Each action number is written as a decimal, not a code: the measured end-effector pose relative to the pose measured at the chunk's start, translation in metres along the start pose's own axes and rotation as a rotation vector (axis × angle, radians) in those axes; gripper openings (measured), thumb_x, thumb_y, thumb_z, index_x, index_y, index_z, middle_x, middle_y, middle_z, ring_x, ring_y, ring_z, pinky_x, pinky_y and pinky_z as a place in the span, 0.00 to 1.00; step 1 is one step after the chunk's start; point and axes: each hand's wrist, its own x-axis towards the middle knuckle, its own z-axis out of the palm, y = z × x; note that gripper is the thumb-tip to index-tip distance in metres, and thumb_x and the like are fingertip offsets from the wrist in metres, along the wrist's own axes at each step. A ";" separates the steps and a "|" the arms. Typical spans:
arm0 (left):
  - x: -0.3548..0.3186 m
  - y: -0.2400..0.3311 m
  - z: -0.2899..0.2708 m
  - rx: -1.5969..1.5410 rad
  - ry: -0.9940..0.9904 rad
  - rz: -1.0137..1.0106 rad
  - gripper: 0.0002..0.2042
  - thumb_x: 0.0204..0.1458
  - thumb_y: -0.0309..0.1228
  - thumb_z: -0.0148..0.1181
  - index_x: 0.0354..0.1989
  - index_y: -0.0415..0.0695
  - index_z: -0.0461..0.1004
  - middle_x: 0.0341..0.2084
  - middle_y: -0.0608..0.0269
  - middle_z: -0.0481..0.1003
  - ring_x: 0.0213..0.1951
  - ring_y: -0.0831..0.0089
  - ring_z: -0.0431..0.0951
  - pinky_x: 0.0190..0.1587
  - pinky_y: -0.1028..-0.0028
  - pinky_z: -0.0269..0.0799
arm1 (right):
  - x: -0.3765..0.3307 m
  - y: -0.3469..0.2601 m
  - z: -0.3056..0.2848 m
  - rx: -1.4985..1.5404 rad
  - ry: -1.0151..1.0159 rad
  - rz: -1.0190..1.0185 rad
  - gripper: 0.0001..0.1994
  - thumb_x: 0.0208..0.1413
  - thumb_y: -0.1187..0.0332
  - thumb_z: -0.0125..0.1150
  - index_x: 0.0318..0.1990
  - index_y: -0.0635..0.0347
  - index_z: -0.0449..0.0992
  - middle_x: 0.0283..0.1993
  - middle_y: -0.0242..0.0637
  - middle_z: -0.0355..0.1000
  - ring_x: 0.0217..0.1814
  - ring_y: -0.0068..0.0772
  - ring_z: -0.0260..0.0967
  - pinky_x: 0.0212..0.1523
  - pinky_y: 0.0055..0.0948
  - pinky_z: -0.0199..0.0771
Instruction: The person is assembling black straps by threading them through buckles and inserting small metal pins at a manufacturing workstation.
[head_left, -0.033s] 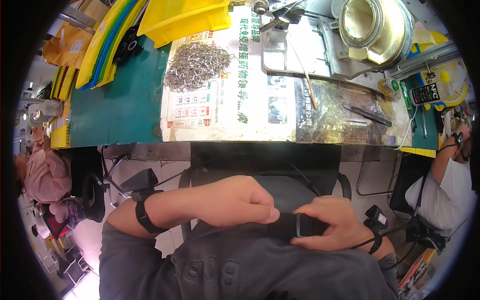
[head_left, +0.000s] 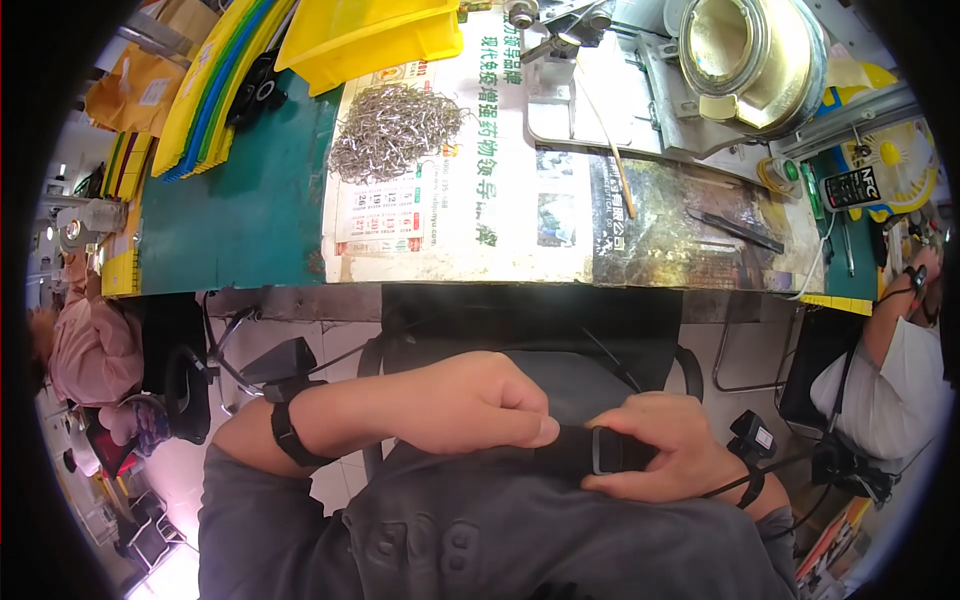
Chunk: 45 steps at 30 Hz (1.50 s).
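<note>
Both my hands are close to my chest, below the workbench edge. My left hand (head_left: 470,400) pinches one end of a black strap (head_left: 565,450) that lies across my grey shirt. My right hand (head_left: 675,440) holds the other part of the strap, thumb and fingers around its rectangular black buckle (head_left: 608,450). The two hands almost touch. I wear a black band on each wrist, and a thin cable runs from the right one.
The bench ahead has a green mat (head_left: 240,210), a printed paper sheet with a pile of small metal parts (head_left: 395,130), yellow trays (head_left: 370,35) and a brass bowl machine (head_left: 750,50). One person sits at far left (head_left: 85,350), another at right (head_left: 890,380).
</note>
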 end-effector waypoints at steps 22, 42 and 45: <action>-0.010 -0.003 0.008 -0.007 0.028 0.013 0.17 0.64 0.34 0.54 0.22 0.40 0.69 0.13 0.70 0.60 0.20 0.84 0.57 0.23 0.73 0.55 | -0.011 -0.001 0.001 0.024 0.027 -0.004 0.22 0.38 0.63 0.81 0.42 0.63 0.81 0.20 0.36 0.67 0.20 0.36 0.67 0.21 0.31 0.60; 0.029 -0.009 0.028 0.693 0.243 0.568 0.17 0.50 0.37 0.68 0.45 0.42 0.76 0.35 0.56 0.75 0.41 0.54 0.75 0.44 0.62 0.73 | -0.044 0.030 -0.020 1.052 -0.123 0.705 0.19 0.56 0.70 0.67 0.54 0.68 0.74 0.42 0.30 0.76 0.43 0.15 0.70 0.43 0.18 0.69; 0.032 -0.006 0.028 0.733 0.280 0.501 0.17 0.49 0.39 0.70 0.43 0.43 0.77 0.34 0.56 0.75 0.40 0.55 0.75 0.42 0.62 0.72 | -0.036 0.020 -0.021 0.991 -0.104 0.683 0.24 0.52 0.72 0.71 0.56 0.67 0.73 0.46 0.30 0.76 0.44 0.17 0.71 0.46 0.20 0.71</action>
